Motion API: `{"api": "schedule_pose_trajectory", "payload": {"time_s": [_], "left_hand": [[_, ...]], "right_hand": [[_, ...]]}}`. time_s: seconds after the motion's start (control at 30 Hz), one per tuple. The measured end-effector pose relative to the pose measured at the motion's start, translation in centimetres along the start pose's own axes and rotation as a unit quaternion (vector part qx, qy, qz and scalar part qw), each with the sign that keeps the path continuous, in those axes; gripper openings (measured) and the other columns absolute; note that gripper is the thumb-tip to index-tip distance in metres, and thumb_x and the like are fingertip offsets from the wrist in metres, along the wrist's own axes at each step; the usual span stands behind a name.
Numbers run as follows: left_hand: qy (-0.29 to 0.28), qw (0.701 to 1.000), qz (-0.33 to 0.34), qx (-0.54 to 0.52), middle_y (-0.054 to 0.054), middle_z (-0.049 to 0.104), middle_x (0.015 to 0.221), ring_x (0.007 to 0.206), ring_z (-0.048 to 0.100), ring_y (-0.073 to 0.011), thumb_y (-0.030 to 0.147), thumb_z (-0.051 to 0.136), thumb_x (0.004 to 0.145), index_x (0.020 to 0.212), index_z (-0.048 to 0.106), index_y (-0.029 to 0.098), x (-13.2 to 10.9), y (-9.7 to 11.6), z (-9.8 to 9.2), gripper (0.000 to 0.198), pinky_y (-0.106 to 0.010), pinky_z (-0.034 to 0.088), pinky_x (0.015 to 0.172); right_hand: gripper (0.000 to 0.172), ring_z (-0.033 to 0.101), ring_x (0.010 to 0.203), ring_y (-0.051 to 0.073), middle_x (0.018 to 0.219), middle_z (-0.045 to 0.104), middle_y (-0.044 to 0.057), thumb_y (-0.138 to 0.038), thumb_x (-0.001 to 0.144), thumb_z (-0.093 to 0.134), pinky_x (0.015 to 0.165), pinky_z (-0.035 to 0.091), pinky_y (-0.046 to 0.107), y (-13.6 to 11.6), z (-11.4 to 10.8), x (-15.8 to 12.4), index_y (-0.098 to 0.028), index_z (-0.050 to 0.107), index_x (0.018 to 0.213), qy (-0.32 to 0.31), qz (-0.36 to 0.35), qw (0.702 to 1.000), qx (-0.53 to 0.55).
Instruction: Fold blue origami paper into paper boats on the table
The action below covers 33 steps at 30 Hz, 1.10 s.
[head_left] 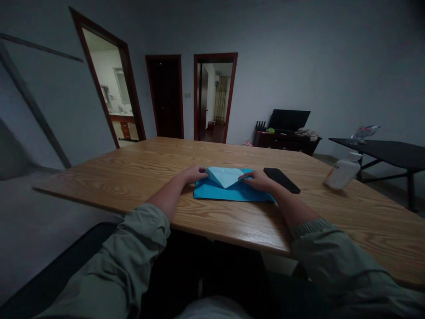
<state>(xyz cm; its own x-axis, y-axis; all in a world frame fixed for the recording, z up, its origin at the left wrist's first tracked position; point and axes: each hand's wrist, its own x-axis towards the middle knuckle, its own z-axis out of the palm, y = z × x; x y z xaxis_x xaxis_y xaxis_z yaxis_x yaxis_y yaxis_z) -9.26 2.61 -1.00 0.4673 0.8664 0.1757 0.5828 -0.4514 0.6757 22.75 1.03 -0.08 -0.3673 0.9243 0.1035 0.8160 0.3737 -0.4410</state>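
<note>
Right now, on the wooden table (99, 186), my left hand (191, 175) and right hand (259, 180) press their fingers (201, 173), held together, unpinching, on the folded blue paper (229, 192) between them. Just right lies a black smartphone (281, 180); farther right, a white plastic bottle (343, 173) lies on its side, its writing too blurred to read.

A smartphone (281, 180) blocks the right hand's (259, 180) way.

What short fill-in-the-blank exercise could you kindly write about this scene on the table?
The left hand and right hand rest on folded ____ paper. Its paler flap forms a ____ pointing toward the person. Between the right hand and the white bottle lies a black ____.
Answers: blue; triangle; smartphone.
</note>
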Motion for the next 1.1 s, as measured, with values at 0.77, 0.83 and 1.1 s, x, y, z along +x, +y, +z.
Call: {"api": "schedule_pose_trajectory", "payload": {"time_s": [0.77, 0.83, 1.1], "left_hand": [[-0.024, 0.967, 0.096, 0.234, -0.008, 0.046, 0.142, 0.130, 0.042, -0.0242, 0.051, 0.042, 0.088, 0.135, 0.047, 0.026, -0.4, 4.2, 4.8, 0.054, -0.036, 0.031, 0.107], [-0.044, 0.968, 0.084, 0.233, -0.008, 0.046, 0.142, 0.131, 0.041, -0.0253, 0.057, 0.041, 0.087, 0.134, 0.049, 0.026, -0.5, 4.2, 4.9, 0.057, -0.037, 0.030, 0.107], [-0.056, 0.965, 0.090, 0.238, -0.007, 0.043, 0.145, 0.131, 0.041, -0.0279, 0.064, 0.046, 0.080, 0.132, 0.051, 0.032, -0.7, 4.7, 4.6, 0.061, -0.040, 0.028, 0.108]], "right_hand": [[0.057, 0.041, 0.130, 0.029, 0.139, 0.046, 0.016, -0.048, 0.092, 0.036, 0.108, 0.028, 0.040, -3.0, 3.5, 0.3, -0.015, 0.045, 0.138, 0.012, -0.037, 0.984, -0.175], [0.054, 0.040, 0.131, 0.027, 0.138, 0.048, 0.015, -0.047, 0.093, 0.033, 0.109, 0.026, 0.039, -2.9, 3.5, 0.4, -0.017, 0.048, 0.136, -0.006, -0.053, 0.981, -0.189], [0.052, 0.045, 0.126, 0.027, 0.136, 0.052, 0.008, -0.054, 0.088, 0.043, 0.105, 0.031, 0.038, -2.9, 3.3, 0.2, -0.028, 0.053, 0.132, 0.024, -0.031, 0.987, -0.156]]}}
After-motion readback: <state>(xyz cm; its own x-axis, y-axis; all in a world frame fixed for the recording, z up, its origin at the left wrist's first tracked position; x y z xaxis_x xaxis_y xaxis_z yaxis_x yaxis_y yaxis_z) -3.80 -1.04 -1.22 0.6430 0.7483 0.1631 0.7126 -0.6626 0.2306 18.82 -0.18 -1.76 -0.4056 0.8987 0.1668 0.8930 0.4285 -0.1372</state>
